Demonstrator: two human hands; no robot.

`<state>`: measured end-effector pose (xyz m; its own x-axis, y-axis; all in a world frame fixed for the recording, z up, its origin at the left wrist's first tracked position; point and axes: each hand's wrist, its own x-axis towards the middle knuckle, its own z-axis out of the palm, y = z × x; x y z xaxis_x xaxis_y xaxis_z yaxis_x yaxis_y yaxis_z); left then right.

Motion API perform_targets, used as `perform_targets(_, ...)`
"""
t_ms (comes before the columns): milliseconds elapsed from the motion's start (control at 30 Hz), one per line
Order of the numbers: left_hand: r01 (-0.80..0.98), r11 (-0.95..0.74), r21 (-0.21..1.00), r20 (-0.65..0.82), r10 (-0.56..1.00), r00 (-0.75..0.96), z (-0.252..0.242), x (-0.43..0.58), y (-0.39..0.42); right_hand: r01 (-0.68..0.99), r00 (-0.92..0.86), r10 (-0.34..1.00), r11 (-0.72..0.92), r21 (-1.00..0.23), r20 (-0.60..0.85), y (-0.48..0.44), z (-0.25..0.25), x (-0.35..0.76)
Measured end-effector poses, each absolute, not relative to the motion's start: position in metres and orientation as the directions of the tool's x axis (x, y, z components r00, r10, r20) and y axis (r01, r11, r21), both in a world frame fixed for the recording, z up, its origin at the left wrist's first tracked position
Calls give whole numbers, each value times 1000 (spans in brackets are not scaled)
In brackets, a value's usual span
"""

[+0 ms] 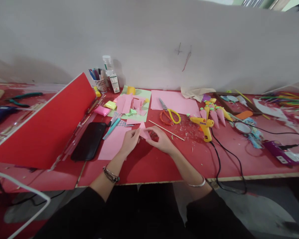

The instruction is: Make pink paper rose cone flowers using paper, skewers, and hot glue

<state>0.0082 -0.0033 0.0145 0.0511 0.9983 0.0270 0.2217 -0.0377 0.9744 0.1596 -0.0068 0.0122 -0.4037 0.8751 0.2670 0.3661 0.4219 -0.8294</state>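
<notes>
A piece of pink paper (145, 133), coming to a point at the top, is held above the red table between both my hands. The fingers of my left hand (131, 140) pinch its left side. My right hand (159, 138) curls around its right side, thumb and fingertips on the paper. Beneath and left of my left hand lies a flat pink sheet (112, 146). A thin wooden stick (168, 130) rests just beyond my right hand. Scissors (169, 114) with red and yellow handles lie farther back, blades partly apart.
A yellow glue gun (203, 124) with a black cord lies at right, near several pink paper cones (214, 118). At left are a black phone (88, 141), a teal cutter (111, 128) and a leaning red board (49, 126). A bottle (112, 78) stands by the wall.
</notes>
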Motion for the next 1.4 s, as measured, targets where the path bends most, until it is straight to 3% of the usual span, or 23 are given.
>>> perform_targets(500,388,-135,912,114,991,77,9,9,-4,401,-343,895,414,-817,285,-4,6,157)
perform_targets(700,442,-159,883,122,986,111,7,8,-3,451,-352,873,474,-756,337,-5,9,157)
perform_targets(1100,507,-180,843,151,984,98,8,8,-2,359,-297,891,437,-825,343,-3,8,158)
perform_targets(1400,494,-286,821,139,939,314,8,9,-4,398,-177,915,403,-824,362,-7,17,156)
